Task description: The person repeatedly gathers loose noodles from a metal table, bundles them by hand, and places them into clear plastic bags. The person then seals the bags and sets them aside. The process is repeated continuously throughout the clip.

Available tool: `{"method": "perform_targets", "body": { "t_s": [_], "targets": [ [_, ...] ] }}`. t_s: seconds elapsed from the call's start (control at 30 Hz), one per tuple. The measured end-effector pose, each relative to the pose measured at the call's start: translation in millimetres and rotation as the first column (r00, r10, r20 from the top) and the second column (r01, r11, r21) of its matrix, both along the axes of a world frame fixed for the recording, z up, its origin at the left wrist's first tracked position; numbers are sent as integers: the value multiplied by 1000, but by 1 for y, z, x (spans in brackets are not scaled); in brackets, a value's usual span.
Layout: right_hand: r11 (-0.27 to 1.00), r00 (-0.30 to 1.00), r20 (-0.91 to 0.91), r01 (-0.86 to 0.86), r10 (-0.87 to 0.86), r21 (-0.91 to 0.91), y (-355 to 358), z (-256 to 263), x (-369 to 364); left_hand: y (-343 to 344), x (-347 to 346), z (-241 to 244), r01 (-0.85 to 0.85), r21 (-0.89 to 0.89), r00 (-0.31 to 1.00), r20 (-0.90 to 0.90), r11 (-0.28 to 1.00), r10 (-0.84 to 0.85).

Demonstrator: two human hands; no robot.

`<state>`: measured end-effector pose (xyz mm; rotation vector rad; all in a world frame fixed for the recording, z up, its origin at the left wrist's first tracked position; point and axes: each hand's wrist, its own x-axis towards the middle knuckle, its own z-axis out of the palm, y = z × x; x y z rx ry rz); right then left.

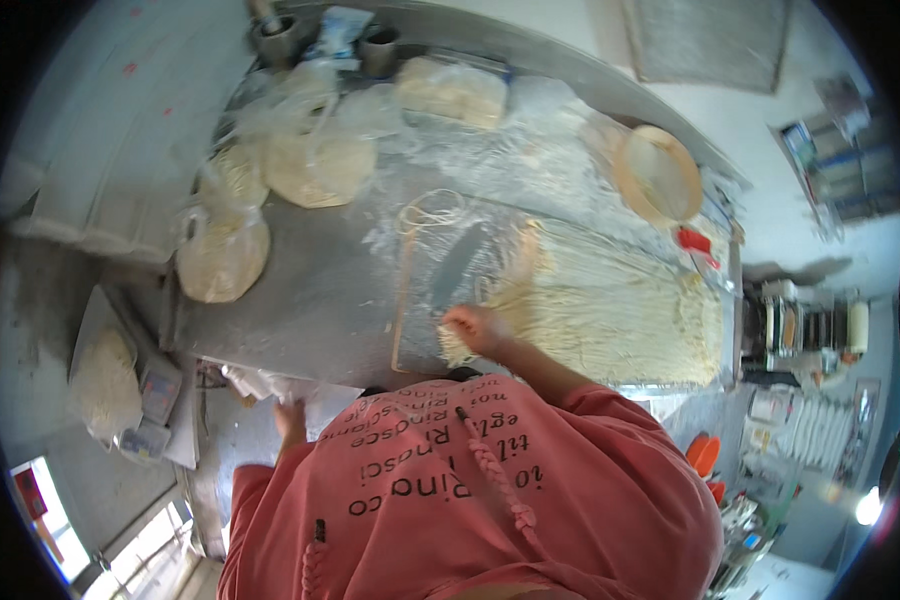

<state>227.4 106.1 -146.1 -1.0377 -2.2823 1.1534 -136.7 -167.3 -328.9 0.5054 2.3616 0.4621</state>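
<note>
My right hand (pixel 478 330) is at the left ends of a wide layer of long pale noodles (pixel 615 307), its fingers curled; whether it grips strands is unclear. Beneath lies a floured board (pixel 412 300) with a light edge, and on it a blurred grey-blue elongated shape, perhaps a blade or a bare patch. A loop of pale string (pixel 431 210) rests at the board's far end. My left hand (pixel 291 420) is low at the left, below the table's near edge, beside clear plastic bags (pixel 251 384); blur hides whether it touches them.
Plastic bags of pale noodles or dough (pixel 223 259) stand along the left of the metal table (pixel 307 300). Farther back are a filled bag (pixel 454 90), two metal pots, a round wooden-rimmed sieve (pixel 658 176) and a red object (pixel 694 240). A side surface (pixel 184 405) holds another filled bag.
</note>
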Motion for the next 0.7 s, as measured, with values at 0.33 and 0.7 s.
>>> {"method": "perform_targets", "body": {
  "t_s": [0.33, 0.7],
  "targets": [
    [955, 999, 18, 32, -39, 294, -84, 34, 123, 72, 127, 7, 664, -33, 734, -165, 747, -659],
    [884, 838, 285, 460, -465, 89, -179, 42, 285, 178, 271, 201, 582, 678, 600, 15, 449, -800]
  ]
}}
